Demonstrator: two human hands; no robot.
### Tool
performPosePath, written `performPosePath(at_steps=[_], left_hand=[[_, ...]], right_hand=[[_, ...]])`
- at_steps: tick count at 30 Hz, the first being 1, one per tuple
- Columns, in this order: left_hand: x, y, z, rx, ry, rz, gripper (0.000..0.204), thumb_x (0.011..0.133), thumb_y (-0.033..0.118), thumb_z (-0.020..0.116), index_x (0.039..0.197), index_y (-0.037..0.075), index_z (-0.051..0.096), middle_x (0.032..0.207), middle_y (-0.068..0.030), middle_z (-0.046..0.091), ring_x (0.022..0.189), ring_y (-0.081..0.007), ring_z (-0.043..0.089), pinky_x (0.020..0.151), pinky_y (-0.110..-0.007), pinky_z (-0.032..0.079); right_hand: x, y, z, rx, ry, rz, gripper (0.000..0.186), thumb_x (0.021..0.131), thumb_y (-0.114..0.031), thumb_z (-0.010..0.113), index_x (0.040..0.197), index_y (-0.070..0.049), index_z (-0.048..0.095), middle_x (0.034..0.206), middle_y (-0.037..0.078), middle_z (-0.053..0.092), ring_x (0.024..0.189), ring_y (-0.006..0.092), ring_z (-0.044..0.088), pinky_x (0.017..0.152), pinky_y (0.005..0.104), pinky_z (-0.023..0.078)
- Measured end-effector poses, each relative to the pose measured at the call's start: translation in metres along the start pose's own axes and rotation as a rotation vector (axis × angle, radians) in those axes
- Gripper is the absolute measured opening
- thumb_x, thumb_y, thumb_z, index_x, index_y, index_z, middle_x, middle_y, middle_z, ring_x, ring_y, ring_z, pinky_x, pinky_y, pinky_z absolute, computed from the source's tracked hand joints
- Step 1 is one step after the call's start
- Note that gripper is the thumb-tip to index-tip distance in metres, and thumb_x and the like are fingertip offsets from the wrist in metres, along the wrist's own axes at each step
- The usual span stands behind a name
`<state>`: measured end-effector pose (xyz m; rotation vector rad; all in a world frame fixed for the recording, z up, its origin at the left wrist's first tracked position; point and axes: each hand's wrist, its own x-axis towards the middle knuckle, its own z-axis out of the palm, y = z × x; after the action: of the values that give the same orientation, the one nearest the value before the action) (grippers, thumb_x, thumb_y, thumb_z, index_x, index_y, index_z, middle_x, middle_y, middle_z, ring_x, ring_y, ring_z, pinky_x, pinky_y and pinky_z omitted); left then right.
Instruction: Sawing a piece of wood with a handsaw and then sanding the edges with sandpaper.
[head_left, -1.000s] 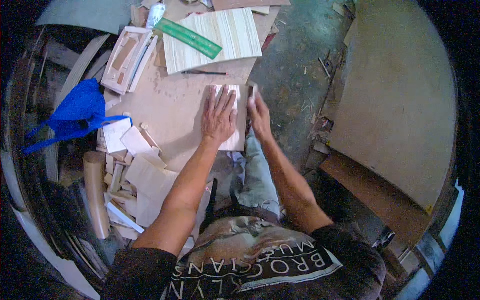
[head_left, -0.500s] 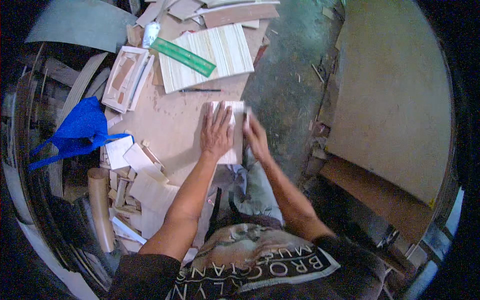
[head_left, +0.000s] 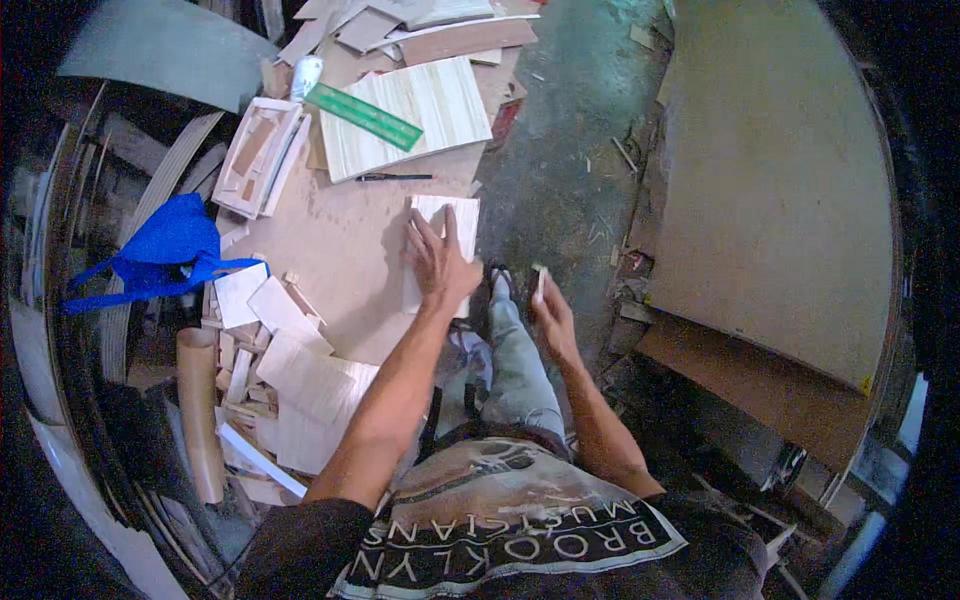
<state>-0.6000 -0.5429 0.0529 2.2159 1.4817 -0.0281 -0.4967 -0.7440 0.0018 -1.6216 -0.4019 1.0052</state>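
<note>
A small rectangular pale wood panel [head_left: 462,215] lies at the right edge of the work table. Spread across its top is my left hand [head_left: 440,268], its fingers apart and pressing down, the thumb near the panel's right side. Off the table to the right, my right hand [head_left: 555,318] is closed on a small, thin, pale piece [head_left: 541,285] with a greenish tip. Most of that piece is hidden by the fingers, so its kind does not show.
Farther along the table [head_left: 350,235] lie a dark pencil [head_left: 397,177], a larger striped board [head_left: 445,105] and a green ruler [head_left: 365,117]. Wood scraps [head_left: 295,375], a cardboard tube [head_left: 200,415] and a blue cloth bag [head_left: 170,245] are at left. A big sheet [head_left: 770,200] stands right.
My right hand has moved away from the panel's right edge, rightward and toward me, with the pale piece. The left hand has arched its fingers but stays on the panel.
</note>
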Motion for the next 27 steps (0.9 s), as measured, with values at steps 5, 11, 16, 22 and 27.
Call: performPosePath(at_steps=[5,11,16,22,27], left_hand=[[0.019,-0.074,-0.015,0.159,-0.204,0.722,0.081,0.075,0.036,0.074,0.147,0.014,0.042,0.158,-0.0212,0.024,0.149,-0.0384,0.013,0.121,-0.055,0.011],[0.031,-0.08,0.006,0.123,0.124,0.571,0.065,0.086,0.051,0.064,0.138,0.014,0.054,0.155,-0.015,0.034,0.145,-0.0361,0.024,0.119,-0.051,0.016],[0.037,-0.065,0.003,0.136,0.091,0.579,0.06,0.091,0.052,0.057,0.138,0.014,0.055,0.153,-0.0145,0.037,0.144,-0.0348,0.027,0.118,-0.05,0.017],[0.034,-0.075,-0.002,0.118,0.101,0.54,0.06,0.09,0.051,0.058,0.137,0.014,0.056,0.153,-0.0113,0.038,0.145,-0.0327,0.027,0.117,-0.051,0.016],[0.04,-0.067,0.001,0.077,0.108,0.575,0.06,0.089,0.05,0.059,0.136,0.014,0.057,0.154,-0.0096,0.037,0.146,-0.0323,0.025,0.118,-0.052,0.015]], right_hand=[[0.052,-0.043,0.008,0.093,-0.056,-0.019,0.056,0.098,-0.027,0.061,0.146,-0.003,0.045,0.138,0.007,0.055,0.122,0.0157,0.051,0.103,0.03,0.04],[0.025,0.008,0.073,-0.01,-0.156,-0.066,0.057,0.097,-0.024,0.063,0.147,-0.004,0.043,0.148,0.011,0.047,0.131,0.0204,0.048,0.111,0.0345,0.036],[0.095,-0.043,0.089,0.026,-0.062,-0.085,0.054,0.1,-0.025,0.057,0.147,-0.002,0.042,0.148,0.014,0.047,0.134,0.0251,0.046,0.113,0.036,0.032],[0.012,-0.014,0.096,0.007,-0.04,-0.032,0.053,0.101,-0.026,0.055,0.145,0.002,0.043,0.15,0.016,0.044,0.137,0.0258,0.042,0.115,0.0353,0.029],[0.111,-0.038,0.091,0.064,-0.054,-0.115,0.054,0.1,-0.027,0.058,0.144,0.001,0.045,0.144,0.014,0.052,0.13,0.0212,0.048,0.11,0.0339,0.035]])
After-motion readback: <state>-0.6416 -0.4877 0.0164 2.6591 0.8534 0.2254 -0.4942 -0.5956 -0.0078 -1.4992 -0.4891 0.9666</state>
